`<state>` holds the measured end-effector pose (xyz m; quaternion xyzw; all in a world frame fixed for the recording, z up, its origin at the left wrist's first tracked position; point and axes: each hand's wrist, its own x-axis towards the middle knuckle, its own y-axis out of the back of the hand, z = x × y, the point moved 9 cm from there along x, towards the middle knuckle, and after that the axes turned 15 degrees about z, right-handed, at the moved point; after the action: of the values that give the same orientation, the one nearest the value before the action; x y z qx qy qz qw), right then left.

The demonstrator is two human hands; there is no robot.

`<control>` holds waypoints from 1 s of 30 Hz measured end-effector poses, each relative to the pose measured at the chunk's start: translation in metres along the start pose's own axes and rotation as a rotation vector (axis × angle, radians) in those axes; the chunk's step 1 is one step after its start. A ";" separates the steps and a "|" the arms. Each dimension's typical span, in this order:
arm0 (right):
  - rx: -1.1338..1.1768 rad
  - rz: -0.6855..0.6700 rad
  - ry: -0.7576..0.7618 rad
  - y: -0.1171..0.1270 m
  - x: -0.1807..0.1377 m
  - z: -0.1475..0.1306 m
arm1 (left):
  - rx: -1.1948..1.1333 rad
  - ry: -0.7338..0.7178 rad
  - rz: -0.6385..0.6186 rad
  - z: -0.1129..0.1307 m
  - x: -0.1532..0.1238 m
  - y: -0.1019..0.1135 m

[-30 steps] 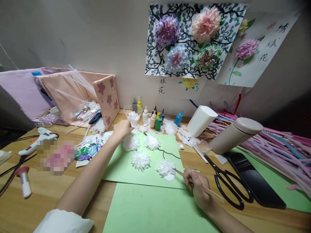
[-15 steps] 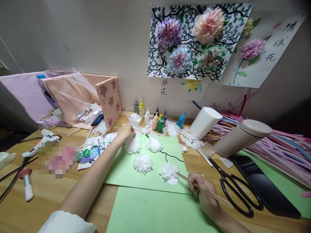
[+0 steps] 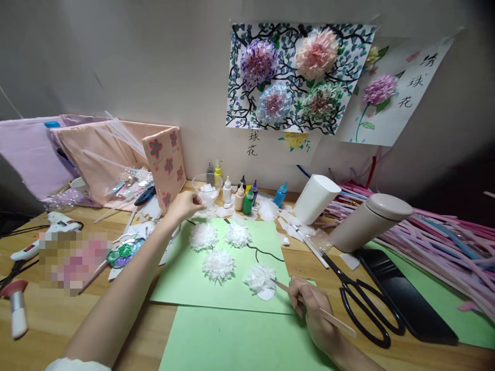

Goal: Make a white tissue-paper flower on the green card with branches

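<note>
Soft light brightens the paper [image 3: 240, 300] at lower centre — shadows there are faint — while the wall [image 3: 116, 62] greys and the right edge darkens. Wide-angle stretch slants the flask [image 3: 373, 221]; blocky pixels hide a patch [image 3: 75, 264] at left.

Wooden table [image 3: 46, 330]: green sheets [image 3: 238, 296], scissors [image 3: 345, 280], glue gun [image 3: 58, 222]

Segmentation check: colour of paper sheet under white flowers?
Paper sheet: light green, clearest in the head view.

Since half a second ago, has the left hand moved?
Yes. Judged against the white paint bottle, the left hand has shifted left and slightly back towards the wall, away from the upper-left white paper flower.
</note>
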<state>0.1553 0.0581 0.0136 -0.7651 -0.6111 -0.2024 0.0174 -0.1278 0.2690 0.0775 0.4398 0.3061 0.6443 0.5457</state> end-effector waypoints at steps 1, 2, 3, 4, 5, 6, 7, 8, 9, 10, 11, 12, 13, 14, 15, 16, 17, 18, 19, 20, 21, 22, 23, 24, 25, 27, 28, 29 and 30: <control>-0.019 -0.006 -0.012 -0.001 0.000 0.001 | -0.039 0.000 0.028 0.002 0.001 0.008; -0.040 -0.006 -0.023 -0.002 0.001 0.001 | -0.074 -0.005 0.046 0.005 0.001 0.015; -0.063 0.001 -0.031 -0.002 0.001 0.002 | -0.109 -0.014 0.055 0.008 0.000 0.021; -0.084 0.018 -0.033 0.000 0.002 0.002 | -0.141 -0.026 0.057 0.013 -0.002 0.025; -0.101 0.041 -0.026 0.001 0.004 0.000 | -0.166 -0.041 0.050 0.017 -0.004 0.028; -0.120 0.067 -0.006 0.004 0.005 -0.002 | -0.186 -0.057 0.041 0.023 -0.007 0.030; -0.144 0.089 0.028 0.007 0.007 -0.006 | -0.204 -0.074 0.030 0.028 -0.009 0.031; -0.184 0.097 0.084 0.009 0.009 -0.011 | -0.220 -0.091 0.014 0.034 -0.012 0.032; -0.248 0.106 0.160 0.011 0.010 -0.017 | -0.236 -0.111 -0.010 0.042 -0.016 0.032; -0.345 0.087 0.234 0.010 0.011 -0.022 | -0.255 -0.136 -0.045 0.051 -0.021 0.031; -0.451 0.084 0.293 0.010 0.012 -0.026 | -0.280 -0.164 -0.091 0.062 -0.027 0.030; -0.547 0.065 0.336 0.009 0.013 -0.027 | -0.309 -0.198 -0.154 0.074 -0.035 0.027; -0.630 0.047 0.366 0.007 0.014 -0.028 | -0.342 -0.233 -0.225 0.088 -0.045 0.024; -0.700 0.031 0.384 0.005 0.016 -0.027 | -0.379 -0.271 -0.313 0.103 -0.057 0.019; -0.753 0.016 0.399 0.002 0.016 -0.027 | -0.411 -0.299 -0.408 0.117 -0.071 0.013; -0.792 0.007 0.411 0.000 0.017 -0.027 | -0.446 -0.328 -0.509 0.131 -0.086 0.006; -0.815 -0.003 0.414 -0.002 0.017 -0.026 | -0.487 -0.363 -0.613 0.145 -0.103 -0.002; -0.820 -0.010 0.407 -0.003 0.017 -0.025 | -0.512 -0.403 -0.711 0.156 -0.121 -0.010; -0.803 -0.015 0.387 -0.003 0.017 -0.024 | -0.529 -0.433 -0.770 0.165 -0.136 -0.017; -0.761 -0.017 0.353 -0.003 0.018 -0.023 | -0.532 -0.449 -0.815 0.171 -0.149 -0.026; -0.694 -0.010 0.306 0.000 0.018 -0.021 | -0.531 -0.461 -0.846 0.175 -0.160 -0.035; -0.608 0.009 0.249 0.003 0.019 -0.020 | -0.515 -0.463 -0.845 0.177 -0.168 -0.044; -0.507 0.039 0.189 0.008 0.020 -0.018 | -0.500 -0.457 -0.801 0.177 -0.171 -0.051; -0.401 0.075 0.132 0.013 0.021 -0.017 | -0.477 -0.461 -0.757 0.177 -0.174 -0.058; -0.299 0.111 0.079 0.017 0.022 -0.015 | -0.449 -0.469 -0.707 0.177 -0.175 -0.062; -0.124 0.175 0.004 0.023 0.024 -0.012 | -0.377 -0.499 -0.592 0.178 -0.175 -0.068; -0.054 0.196 -0.020 0.025 0.024 -0.011 | -0.342 -0.517 -0.537 0.178 -0.174 -0.069; 0.008 0.213 -0.038 0.026 0.024 -0.010 | -0.313 -0.533 -0.486 0.179 -0.173 -0.069; 0.063 0.224 -0.052 0.027 0.023 -0.009 | -0.292 -0.544 -0.443 0.180 -0.172 -0.069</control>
<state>0.1819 0.0708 0.0353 -0.8326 -0.5281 -0.1600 0.0480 0.0668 0.1015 0.0540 0.4355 0.1428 0.4072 0.7900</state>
